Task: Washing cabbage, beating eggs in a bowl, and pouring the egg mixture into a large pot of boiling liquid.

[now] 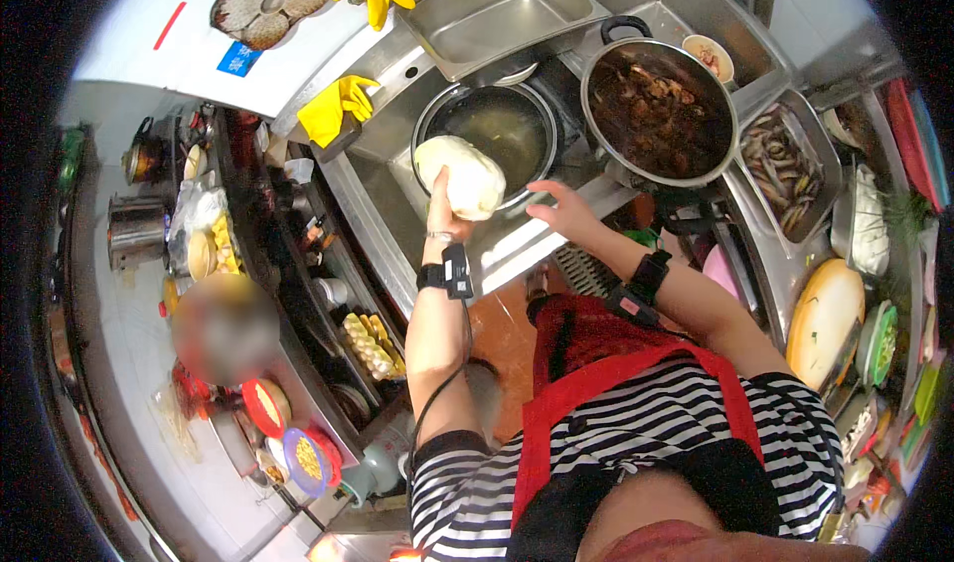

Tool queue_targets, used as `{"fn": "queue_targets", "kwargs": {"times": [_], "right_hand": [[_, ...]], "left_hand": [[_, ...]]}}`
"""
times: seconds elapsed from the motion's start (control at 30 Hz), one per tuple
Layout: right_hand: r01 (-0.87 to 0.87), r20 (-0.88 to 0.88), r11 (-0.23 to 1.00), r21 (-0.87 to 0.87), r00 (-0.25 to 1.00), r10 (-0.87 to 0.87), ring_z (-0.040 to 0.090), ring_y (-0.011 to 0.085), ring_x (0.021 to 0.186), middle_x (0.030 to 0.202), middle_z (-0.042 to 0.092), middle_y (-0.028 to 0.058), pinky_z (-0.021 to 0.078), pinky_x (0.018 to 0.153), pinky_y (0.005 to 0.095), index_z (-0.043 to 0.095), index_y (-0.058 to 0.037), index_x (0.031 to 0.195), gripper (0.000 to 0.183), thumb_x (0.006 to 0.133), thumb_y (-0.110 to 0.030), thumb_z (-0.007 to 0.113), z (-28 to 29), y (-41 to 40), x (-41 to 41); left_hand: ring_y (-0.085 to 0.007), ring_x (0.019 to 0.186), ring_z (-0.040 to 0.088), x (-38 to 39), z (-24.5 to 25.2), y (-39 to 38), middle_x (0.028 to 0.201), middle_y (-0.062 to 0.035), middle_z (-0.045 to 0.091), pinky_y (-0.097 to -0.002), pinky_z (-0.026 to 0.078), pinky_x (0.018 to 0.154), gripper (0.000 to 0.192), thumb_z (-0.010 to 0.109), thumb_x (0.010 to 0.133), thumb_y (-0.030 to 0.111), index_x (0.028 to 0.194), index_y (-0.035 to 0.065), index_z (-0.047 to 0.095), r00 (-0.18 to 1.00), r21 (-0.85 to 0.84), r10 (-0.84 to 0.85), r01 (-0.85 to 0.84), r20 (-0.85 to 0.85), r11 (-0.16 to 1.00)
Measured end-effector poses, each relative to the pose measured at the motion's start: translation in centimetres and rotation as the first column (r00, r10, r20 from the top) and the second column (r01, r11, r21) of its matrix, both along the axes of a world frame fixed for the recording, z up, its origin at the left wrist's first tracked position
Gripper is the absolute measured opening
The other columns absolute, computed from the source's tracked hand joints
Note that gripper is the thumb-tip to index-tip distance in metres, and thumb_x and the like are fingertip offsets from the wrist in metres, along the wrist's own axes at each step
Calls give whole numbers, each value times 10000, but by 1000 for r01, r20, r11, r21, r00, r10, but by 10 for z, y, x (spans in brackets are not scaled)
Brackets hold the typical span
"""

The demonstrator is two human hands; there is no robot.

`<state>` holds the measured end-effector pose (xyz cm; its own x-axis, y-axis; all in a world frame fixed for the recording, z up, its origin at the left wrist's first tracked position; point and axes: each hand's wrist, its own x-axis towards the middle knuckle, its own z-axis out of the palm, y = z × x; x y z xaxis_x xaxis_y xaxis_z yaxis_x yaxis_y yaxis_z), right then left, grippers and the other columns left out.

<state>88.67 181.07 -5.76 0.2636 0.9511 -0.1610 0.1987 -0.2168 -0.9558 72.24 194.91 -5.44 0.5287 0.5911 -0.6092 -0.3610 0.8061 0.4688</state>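
A pale, oblong head of cabbage (468, 176) rests in my left hand (446, 208), fingers mostly hidden behind it. It is over the near left rim of a round pan (514, 126) of cloudy liquid, which sits in the steel sink or counter well. To the right, my right hand (563, 215) is apart from the cabbage, thumb and forefinger spread, holding nothing. Beyond it stands a large two-toned steel pot (586, 107) filled with dark brown stewed pieces (663, 107).
A steel pan (514, 10) spans the back. Yellow rubber gloves (335, 111) hang at the left ledge. On the right are a tray of what look like small fish (779, 167), a small bowl (708, 55) and a round cutting board (823, 320). Shelves with food containers line the left.
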Motion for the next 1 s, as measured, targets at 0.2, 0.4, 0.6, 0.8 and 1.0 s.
{"fn": "queue_targets", "kwargs": {"times": [0.2,0.4,0.6,0.8,1.0], "right_hand": [[105,118,970,-217,990,-81,161,287,1316,1405,200,178,239,1023,379,353,-89,1303,691,734,-359,636,-65,96,-11],[140,-143,841,-523,958,-248,205,302,1297,1400,206,192,221,1034,373,201,-18,1350,809,769,-436,577,-120,164,-1],[204,-287,831,-517,873,-393,306,270,1231,1347,296,184,254,1006,353,156,19,1348,880,754,-447,609,-142,182,-17],[351,-504,920,-175,771,-390,402,218,1153,1293,380,162,352,935,319,169,38,1339,843,769,-378,631,-145,221,-1],[228,306,961,-159,936,-172,469,240,1070,1186,469,176,355,932,310,373,-45,1287,672,767,-384,630,-139,203,-8]], "left_hand": [[-276,957,559,21,-101,96,1092,-179,535,-371,483,777,873,776,604,212,1239,-82,254,836,365,-32,274,-548,890],[-233,924,554,39,-185,117,1004,-142,568,-300,436,814,620,669,706,135,1203,-16,331,711,503,-21,517,-703,693],[-240,1090,423,42,-232,114,1201,-124,445,-357,350,926,607,617,779,166,1268,14,291,707,494,-48,539,-706,682],[-266,1086,463,44,-174,180,1226,-126,460,-386,379,914,568,420,853,448,1283,84,345,977,154,-193,206,-91,966],[-273,1078,470,64,-146,162,1235,-105,458,-402,386,901,701,338,800,651,1255,123,407,972,-89,-230,226,-47,970]]}}
